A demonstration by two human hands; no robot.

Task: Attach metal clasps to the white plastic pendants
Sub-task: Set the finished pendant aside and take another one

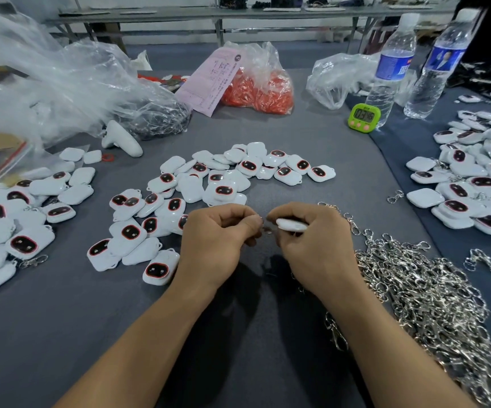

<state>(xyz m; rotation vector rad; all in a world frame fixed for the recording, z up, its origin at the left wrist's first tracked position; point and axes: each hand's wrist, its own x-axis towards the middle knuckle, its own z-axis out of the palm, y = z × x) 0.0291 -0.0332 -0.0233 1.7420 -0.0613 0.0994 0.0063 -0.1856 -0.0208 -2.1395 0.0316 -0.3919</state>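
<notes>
My right hand (pixel 312 242) grips a white plastic pendant (pixel 291 225) edge-on above the grey table (pixel 238 334). My left hand (pixel 217 240) pinches a small metal clasp (pixel 267 229) at the pendant's left end; most of the clasp is hidden by my fingers. A loose heap of white pendants (pixel 209 184) with dark red-rimmed faces lies just beyond my hands. A big pile of silver metal clasps (pixel 421 290) lies to the right of my right forearm.
More pendants with clasps lie at the left (pixel 17 228) and on the right (pixel 474 178). At the back stand two water bottles (pixel 391 69), a green timer (pixel 364 117), a bag of orange cords (pixel 259 86), clear plastic bags (pixel 61 83) and a white controller (pixel 120 139).
</notes>
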